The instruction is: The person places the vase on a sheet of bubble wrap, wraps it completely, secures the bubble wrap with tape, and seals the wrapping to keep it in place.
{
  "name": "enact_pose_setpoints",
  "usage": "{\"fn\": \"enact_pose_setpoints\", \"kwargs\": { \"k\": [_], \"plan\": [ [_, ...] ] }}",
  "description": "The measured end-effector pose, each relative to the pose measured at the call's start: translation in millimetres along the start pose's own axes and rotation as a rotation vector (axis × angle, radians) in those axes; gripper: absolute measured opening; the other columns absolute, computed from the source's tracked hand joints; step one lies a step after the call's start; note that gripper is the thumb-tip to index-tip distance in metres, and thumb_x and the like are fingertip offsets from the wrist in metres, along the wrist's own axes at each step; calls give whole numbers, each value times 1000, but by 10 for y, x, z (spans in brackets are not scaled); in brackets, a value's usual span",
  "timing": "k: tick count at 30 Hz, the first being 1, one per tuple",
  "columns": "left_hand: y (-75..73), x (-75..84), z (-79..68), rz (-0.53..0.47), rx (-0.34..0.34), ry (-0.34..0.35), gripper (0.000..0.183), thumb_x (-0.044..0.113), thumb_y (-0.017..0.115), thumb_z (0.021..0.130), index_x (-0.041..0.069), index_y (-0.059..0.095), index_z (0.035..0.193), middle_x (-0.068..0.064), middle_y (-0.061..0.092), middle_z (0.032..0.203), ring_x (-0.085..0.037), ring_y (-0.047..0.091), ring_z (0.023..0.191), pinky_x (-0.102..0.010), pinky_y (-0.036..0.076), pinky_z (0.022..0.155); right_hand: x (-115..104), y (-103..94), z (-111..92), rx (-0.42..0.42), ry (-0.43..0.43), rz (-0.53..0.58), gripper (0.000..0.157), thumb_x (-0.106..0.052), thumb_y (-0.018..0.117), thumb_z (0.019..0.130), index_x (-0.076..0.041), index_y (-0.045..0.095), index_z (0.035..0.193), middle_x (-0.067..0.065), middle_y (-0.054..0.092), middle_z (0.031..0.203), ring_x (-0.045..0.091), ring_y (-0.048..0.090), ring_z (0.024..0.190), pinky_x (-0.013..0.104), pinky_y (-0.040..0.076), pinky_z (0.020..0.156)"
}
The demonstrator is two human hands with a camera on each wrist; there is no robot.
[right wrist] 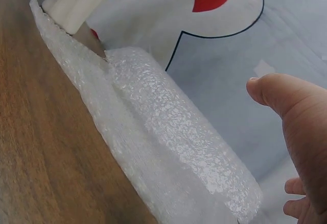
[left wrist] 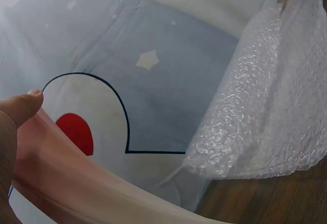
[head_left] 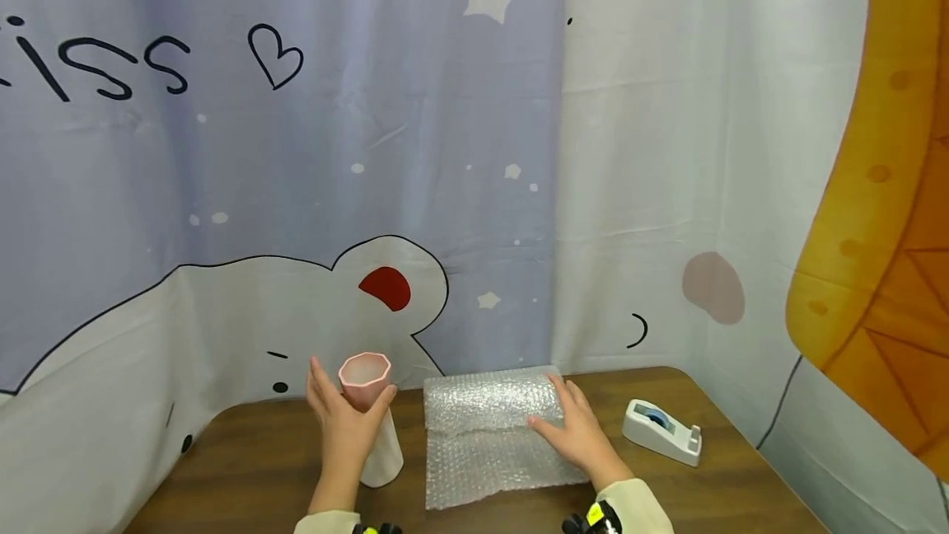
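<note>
A tall vase (head_left: 382,458), pink at its faceted rim and white lower down, stands at the left of the table. My left hand (head_left: 347,427) holds it near the top, thumb on one side and fingers on the other. The left wrist view shows the thumb (left wrist: 23,106) against the pink part. Beside the vase lies a sheet of clear bubble wrap (head_left: 482,460), its far part rolled up. My right hand (head_left: 580,437) is over the right end of the wrap, fingers spread, with nothing gripped. Whether its fingertips touch the wrap I cannot tell.
A white tape dispenser (head_left: 662,433) with a roll of tape sits on the wooden table (head_left: 245,468), right of the right hand. A printed curtain (head_left: 474,188) hangs close behind the table's far edge. A dark cable (head_left: 780,404) runs down at the right.
</note>
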State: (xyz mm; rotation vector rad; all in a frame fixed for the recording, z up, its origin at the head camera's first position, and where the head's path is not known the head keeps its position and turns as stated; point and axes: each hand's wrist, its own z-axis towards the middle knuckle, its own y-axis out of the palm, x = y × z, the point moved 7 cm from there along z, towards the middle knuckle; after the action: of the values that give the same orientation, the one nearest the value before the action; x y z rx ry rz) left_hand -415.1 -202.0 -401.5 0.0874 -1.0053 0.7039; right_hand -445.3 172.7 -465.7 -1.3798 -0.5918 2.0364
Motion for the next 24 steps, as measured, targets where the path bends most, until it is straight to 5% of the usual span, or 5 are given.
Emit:
{"fn": "enact_pose_setpoints", "kwargs": {
  "k": [8, 15, 24],
  "plan": [
    [55, -115, 29, -66, -12, -66, 133, 34, 89, 77, 21, -14, 161, -28, 4, 162, -55, 25, 141, -72, 28, 107, 75, -19, 20, -10, 25, 21, 87, -43, 72, 91, -12, 29, 160, 35, 22, 158, 57, 31, 140, 72, 31, 106],
    [103, -151, 28, -119, -48, -109, 132, 33, 87, 78, 20, -15, 161, -39, 33, 146, -52, 39, 134, -67, 30, 108, 54, -51, 7, -10, 34, 31, 85, -40, 72, 92, -12, 29, 159, 35, 22, 158, 57, 30, 141, 72, 31, 106],
    [111, -171, -11, -37, -107, -130, 99, 35, 82, 83, 4, 22, 156, -35, 47, 141, -51, 52, 123, -64, 42, 99, 58, -42, 0, -14, 32, 40, 85, -43, 72, 92, -12, 30, 159, 34, 23, 158, 56, 32, 140, 71, 32, 105]
  ]
}}
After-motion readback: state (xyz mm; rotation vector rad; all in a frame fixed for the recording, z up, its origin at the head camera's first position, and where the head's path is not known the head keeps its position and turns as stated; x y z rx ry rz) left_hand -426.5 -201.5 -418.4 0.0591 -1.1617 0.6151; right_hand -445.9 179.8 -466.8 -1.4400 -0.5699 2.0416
